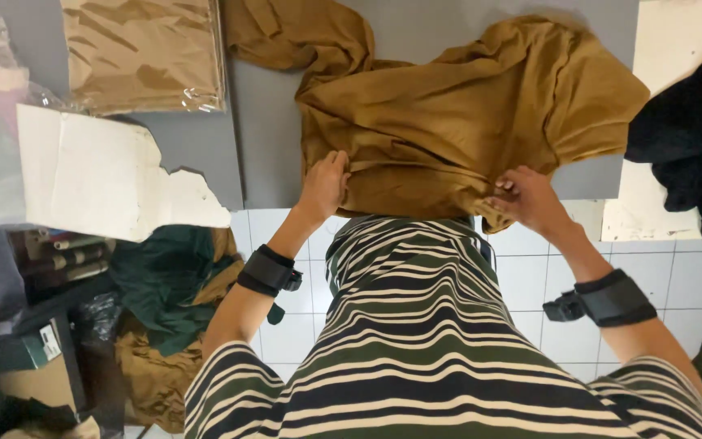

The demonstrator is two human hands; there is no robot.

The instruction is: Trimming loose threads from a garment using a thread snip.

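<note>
A mustard-brown garment [457, 106] lies crumpled on a grey table [270, 138]. My left hand [324, 185] pinches its near edge on the left. My right hand [526, 197] grips the same near edge on the right, fingers curled into the cloth. Both wrists wear black bands. My striped shirt fills the lower middle of the view.
A folded brown garment in a clear plastic bag [144, 50] lies at the table's far left. Torn white cardboard [99, 175] hangs over the left edge. A dark cloth pile [692, 138] sits at right. Green and brown clothes [164, 284] lie on the tiled floor below.
</note>
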